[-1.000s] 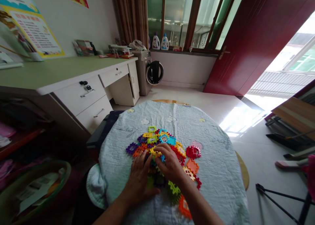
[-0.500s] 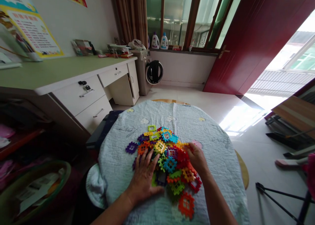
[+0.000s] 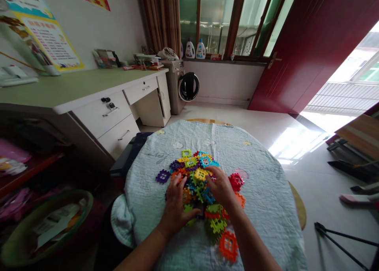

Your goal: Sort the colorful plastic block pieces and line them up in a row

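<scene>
A heap of colourful interlocking plastic tiles lies on a round table covered by a pale blue quilted cloth. My left hand rests flat on the near left side of the heap, fingers stretched out. My right hand lies on top of the middle of the heap, fingers spread over the tiles. An orange tile sits nearest me beside my right forearm. A purple tile lies apart at the left, and a red tile at the right.
A long desk with drawers stands to the left, a green basin below it on the floor. A small washing machine sits under the window. A dark red door is open at the right, near tripod legs.
My right hand swept from the centre to the right edge of the heap and came back to the middle. The tiles shifted and spread. My left hand stayed flat on the near left.
</scene>
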Demonstrator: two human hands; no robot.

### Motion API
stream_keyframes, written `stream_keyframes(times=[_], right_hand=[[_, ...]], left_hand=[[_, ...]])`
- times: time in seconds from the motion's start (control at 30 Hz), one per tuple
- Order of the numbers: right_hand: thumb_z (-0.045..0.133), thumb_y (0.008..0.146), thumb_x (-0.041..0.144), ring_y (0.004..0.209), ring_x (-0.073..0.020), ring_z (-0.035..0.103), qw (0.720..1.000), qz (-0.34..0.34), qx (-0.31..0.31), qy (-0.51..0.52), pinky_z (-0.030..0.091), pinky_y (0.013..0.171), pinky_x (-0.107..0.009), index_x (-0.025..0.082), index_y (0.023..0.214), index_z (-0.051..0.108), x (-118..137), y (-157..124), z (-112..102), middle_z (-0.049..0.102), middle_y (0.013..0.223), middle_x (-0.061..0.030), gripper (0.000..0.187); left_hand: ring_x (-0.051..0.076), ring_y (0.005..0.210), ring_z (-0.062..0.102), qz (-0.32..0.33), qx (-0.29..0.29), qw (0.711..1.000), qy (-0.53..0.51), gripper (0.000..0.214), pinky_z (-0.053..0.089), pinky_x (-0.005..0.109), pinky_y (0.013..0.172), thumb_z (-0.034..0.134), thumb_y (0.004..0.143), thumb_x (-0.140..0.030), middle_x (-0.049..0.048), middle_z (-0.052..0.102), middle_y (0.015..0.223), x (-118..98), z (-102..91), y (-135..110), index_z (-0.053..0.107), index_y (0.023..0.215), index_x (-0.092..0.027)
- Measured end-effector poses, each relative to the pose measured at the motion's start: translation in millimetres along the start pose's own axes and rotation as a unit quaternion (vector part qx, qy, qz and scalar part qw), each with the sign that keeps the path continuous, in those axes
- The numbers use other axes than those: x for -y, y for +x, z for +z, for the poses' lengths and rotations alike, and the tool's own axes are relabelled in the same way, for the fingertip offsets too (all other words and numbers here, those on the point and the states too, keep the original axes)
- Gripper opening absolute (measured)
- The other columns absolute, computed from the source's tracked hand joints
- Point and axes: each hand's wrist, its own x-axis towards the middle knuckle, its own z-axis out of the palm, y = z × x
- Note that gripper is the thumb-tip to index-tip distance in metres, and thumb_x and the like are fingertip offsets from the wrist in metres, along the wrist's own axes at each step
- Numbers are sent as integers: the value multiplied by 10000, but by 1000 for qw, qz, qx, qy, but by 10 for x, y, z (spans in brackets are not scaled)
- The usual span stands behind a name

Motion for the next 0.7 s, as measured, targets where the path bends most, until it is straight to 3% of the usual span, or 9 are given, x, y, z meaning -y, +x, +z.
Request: stream_keyframes(times=[0.07,0.13,0.23,0.43,0.57,0.7], right_hand=[[537,849,212,1153,-270,582,991,90,-26,-94,416,1031,-418,172,1126,677,-249,139,-125,682,1165,-138,313],[531,825,185,1114,-287,594,976,166,5,-144,414,1000,-415,128,1122,679,-450,265,-200,688,1141,-172,337],[528,783,158,907,-260,645,968,202,42,-142,458,841,-358,101,1026,701,-592,380,-209,722,944,-150,304],[531,732,175,653,-151,586,976,186,94,-68,397,593,-239,165,796,685,-574,342,-220,666,704,-6,166],[608,740,301,638,-137,521,992,125,18,-30,379,596,-244,188,766,621,-450,231,-305,600,691,16,117],[621,770,305,625,-125,463,998,47,-20,-26,358,613,-249,207,713,536,-126,178,-284,532,675,30,142]], left_hand=[[422,1450,259,9,18,1000,16,1096,277,602,1144,702,719,-671,199,274,1564,3,13,3,125,1551,-253],[409,1431,301,20,24,999,28,1078,288,587,1142,704,718,-665,194,315,1546,3,24,3,162,1546,-240],[394,1421,321,36,20,998,41,1046,291,574,1146,700,727,-657,189,346,1527,-4,33,4,198,1535,-220],[385,1406,345,42,11,998,49,1026,286,575,1150,671,727,-701,191,371,1512,-10,37,20,250,1517,-200],[383,1397,361,42,3,998,41,1048,282,574,1150,652,727,-727,195,383,1506,-4,33,26,227,1526,-201],[391,1404,353,31,-3,999,23,1074,290,582,1141,659,736,-709,206,382,1502,-6,27,21,162,1541,-201]])
